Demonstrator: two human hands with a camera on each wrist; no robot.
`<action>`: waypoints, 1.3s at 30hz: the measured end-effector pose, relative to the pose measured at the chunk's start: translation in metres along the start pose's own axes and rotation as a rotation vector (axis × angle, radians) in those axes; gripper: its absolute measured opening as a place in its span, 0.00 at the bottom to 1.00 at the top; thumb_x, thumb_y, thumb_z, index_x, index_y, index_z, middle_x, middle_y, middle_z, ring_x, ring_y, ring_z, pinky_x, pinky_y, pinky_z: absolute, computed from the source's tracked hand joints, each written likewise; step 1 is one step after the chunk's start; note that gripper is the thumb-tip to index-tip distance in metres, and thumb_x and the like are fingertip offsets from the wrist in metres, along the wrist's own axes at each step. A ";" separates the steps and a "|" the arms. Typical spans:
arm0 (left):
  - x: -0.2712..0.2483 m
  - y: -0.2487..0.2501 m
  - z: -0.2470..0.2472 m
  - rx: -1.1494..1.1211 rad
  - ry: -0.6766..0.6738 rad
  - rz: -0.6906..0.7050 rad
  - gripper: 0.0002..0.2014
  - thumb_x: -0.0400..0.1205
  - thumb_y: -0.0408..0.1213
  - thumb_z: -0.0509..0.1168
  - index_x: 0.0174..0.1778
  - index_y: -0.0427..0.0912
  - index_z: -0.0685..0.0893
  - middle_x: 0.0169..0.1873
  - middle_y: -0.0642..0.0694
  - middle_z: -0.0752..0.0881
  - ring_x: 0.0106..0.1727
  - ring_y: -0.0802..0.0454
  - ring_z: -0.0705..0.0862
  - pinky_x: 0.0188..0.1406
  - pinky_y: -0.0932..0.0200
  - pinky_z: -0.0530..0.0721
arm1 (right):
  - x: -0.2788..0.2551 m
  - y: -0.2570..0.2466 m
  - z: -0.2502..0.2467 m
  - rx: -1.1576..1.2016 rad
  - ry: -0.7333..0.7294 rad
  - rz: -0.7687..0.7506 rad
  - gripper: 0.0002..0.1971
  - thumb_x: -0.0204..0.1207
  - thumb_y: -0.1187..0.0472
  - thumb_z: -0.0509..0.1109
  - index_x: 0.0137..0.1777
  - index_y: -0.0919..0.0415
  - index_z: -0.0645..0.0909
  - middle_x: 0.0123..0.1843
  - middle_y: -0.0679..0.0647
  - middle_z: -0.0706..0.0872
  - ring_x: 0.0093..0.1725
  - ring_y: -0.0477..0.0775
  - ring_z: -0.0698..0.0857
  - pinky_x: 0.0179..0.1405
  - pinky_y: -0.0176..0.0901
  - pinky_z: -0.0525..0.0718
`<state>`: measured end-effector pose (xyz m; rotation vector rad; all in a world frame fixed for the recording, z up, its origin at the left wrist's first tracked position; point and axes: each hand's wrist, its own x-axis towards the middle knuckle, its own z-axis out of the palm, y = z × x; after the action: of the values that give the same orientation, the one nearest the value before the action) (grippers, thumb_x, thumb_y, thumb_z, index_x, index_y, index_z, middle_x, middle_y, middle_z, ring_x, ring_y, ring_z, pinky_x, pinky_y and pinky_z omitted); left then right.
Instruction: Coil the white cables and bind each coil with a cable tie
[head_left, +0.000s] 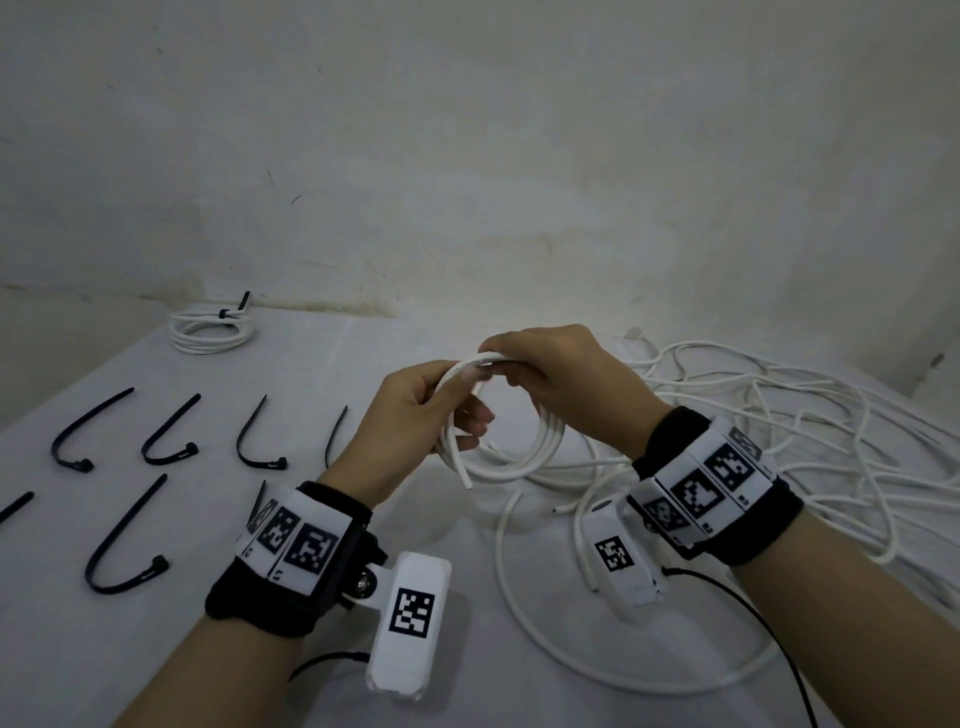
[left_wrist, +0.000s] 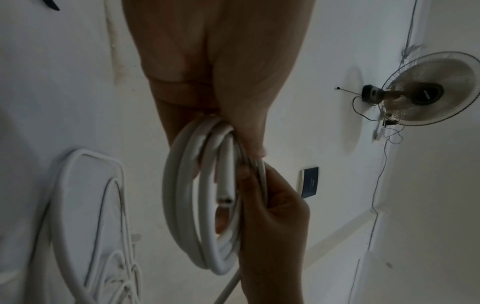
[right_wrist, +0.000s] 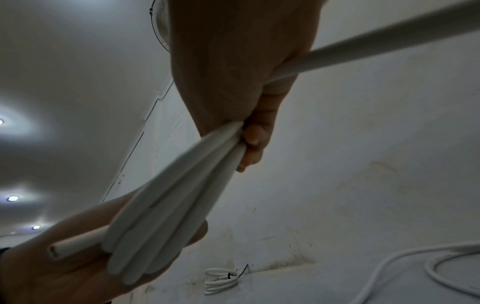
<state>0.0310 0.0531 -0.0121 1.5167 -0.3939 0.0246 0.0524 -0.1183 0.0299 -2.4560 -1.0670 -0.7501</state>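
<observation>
White cable coil (head_left: 519, 441) is hanging in the air between our 2 hands, just above the grey table (head_left: 156, 649), and we are holding it at its top. Our left hand (head_left: 410, 415) is gripping the coil's left side, fingers curled around the bundled loops and pressed together; in the left wrist view the loops (left_wrist: 197, 205) are passing under the thumb, and 1 cut cable end (left_wrist: 224, 200) is pointing out inside the ring. Our right hand (head_left: 561, 384) is curling over the coil's top right, fingers closing around the strands; in the right wrist view the fingertips (right_wrist: 253, 139) are pressing the strands (right_wrist: 182, 195) against the palm, while 1 strand (right_wrist: 376, 43) is running out past the hand.

Right of the coil, the loose white cables (head_left: 779, 415) are lying tangled on the table. Left of the coil, black cable ties (head_left: 166, 436) are lying bent in 2 rows. Far left of the coil, by the wall (head_left: 467, 156), a finished coil (head_left: 213, 330) is lying bound with a black tie (head_left: 234, 312).
</observation>
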 end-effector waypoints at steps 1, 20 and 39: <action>0.000 0.001 0.001 -0.024 -0.023 -0.046 0.15 0.85 0.44 0.57 0.47 0.38 0.84 0.23 0.49 0.83 0.24 0.56 0.80 0.34 0.58 0.88 | 0.000 0.000 -0.001 -0.007 0.009 -0.011 0.14 0.78 0.59 0.61 0.52 0.65 0.86 0.33 0.52 0.83 0.33 0.54 0.82 0.35 0.50 0.82; 0.010 0.005 -0.003 -0.638 0.179 -0.191 0.19 0.87 0.41 0.51 0.28 0.46 0.62 0.15 0.54 0.61 0.14 0.60 0.60 0.14 0.69 0.69 | -0.049 0.032 -0.026 0.289 -0.101 0.356 0.04 0.82 0.63 0.65 0.54 0.57 0.80 0.25 0.46 0.79 0.22 0.47 0.79 0.27 0.36 0.78; 0.021 -0.001 -0.026 -0.868 0.378 -0.056 0.19 0.87 0.45 0.53 0.29 0.47 0.64 0.15 0.55 0.64 0.15 0.61 0.64 0.18 0.70 0.73 | -0.068 0.046 -0.058 -0.166 -0.112 0.181 0.08 0.77 0.69 0.71 0.47 0.55 0.80 0.37 0.50 0.81 0.33 0.41 0.79 0.35 0.28 0.73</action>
<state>0.0575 0.0734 -0.0076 0.6401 -0.0308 0.0831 0.0284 -0.2164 0.0304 -2.7194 -0.8343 -0.6755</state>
